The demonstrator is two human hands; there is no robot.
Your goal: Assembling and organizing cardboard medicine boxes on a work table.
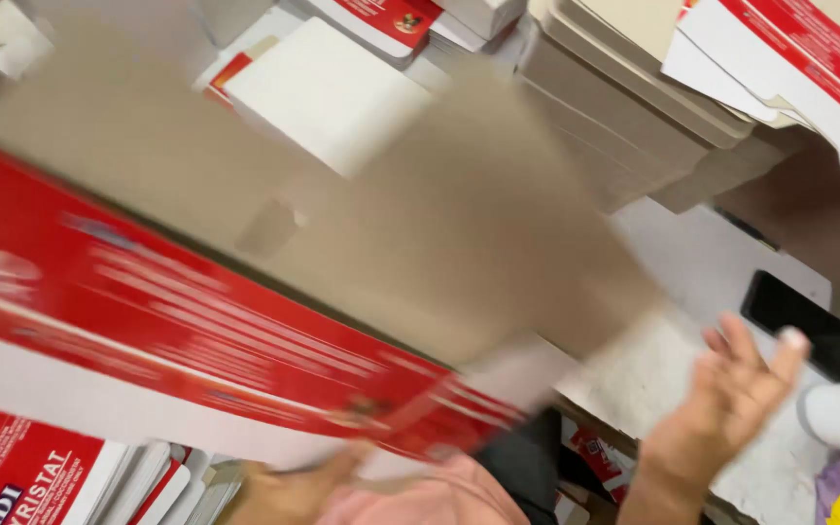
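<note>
Head camera looked down on one large flattened carton [245, 282], red-printed outside and plain brown inside, blurred with motion and lying slantwise across most of the view. The left hand [289, 491] was below the carton's lower edge, at its red flap; whether its fingers were clamped on that edge or merely under it I could not tell, since blur and the board hid them. The right hand [731, 403] stood to the right of the carton, clear of it, fingers spread apart and holding nothing.

Judged by its look, the carton was thin board: light, stiff along the panels but floppy at the creases, smooth on the printed face and easily bent or creased. A grip on a panel edge close to a fold, with both hands well apart, would likely steady it best.

Counted: one carton in hand, two hands, one black phone [807, 326] on the white counter [692, 262] right of the carton. Stacks of flat cartons [624, 107] lay above it and more [60, 476] below its left end; the sheets in them were too many and too blurred to count.
</note>
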